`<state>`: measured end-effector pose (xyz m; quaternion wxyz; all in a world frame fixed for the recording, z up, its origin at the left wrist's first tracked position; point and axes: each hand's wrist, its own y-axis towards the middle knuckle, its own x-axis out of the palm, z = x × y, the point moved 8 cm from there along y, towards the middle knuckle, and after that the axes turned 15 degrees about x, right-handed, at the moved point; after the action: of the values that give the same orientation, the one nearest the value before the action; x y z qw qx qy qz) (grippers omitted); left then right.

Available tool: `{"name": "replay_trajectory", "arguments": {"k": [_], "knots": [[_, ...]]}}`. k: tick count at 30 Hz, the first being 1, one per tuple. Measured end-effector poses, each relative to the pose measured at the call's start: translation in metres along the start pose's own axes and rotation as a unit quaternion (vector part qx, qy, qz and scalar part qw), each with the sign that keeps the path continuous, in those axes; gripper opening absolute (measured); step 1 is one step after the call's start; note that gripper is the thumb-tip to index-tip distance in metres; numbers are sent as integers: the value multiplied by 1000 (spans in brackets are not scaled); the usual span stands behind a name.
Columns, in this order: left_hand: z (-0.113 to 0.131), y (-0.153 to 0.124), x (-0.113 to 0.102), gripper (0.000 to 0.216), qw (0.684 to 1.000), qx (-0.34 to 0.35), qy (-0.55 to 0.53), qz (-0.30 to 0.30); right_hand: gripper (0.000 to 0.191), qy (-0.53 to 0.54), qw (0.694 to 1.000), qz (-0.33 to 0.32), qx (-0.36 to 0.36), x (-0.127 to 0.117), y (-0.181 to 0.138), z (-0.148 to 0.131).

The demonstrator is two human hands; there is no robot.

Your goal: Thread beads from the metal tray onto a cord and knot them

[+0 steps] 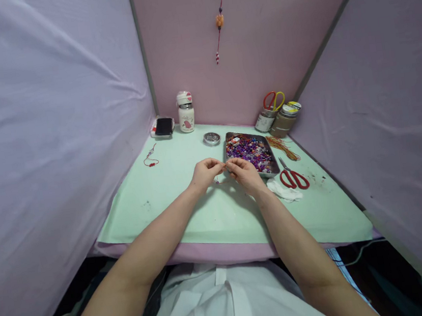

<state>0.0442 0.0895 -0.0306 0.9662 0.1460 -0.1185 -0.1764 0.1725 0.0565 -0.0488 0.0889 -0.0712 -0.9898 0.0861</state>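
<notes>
My left hand (207, 174) and my right hand (244, 174) meet fingertip to fingertip above the table, just in front of the bead tray. Both are closed in a pinch on a thin cord, most of which the fingers hide. Below the left fingers hangs a small dark bead (217, 181), apparently on that same cord. Close behind my right hand stands a metal tray (277, 171) full of purple, clear and orange beads (250, 150). A small round tin (211, 138) of silvery pieces sits behind my left hand.
Red-handled scissors (293, 179) and a crumpled white cloth (285, 191) lie right of my right hand. Orange cords (283, 147), jars (284, 121), a bottle (186, 117) and a phone (164, 127) stand or lie farther back. A red bracelet (151, 163) lies left; a beaded strand (219, 21) hangs behind.
</notes>
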Motion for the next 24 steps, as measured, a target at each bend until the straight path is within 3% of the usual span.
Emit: {"name": "replay_trajectory", "arguments": {"k": [24], "knots": [[-1,0,0,17,1000,1,27,-12,33,-21,1000,-2,-10,0,-1,-1]]}}
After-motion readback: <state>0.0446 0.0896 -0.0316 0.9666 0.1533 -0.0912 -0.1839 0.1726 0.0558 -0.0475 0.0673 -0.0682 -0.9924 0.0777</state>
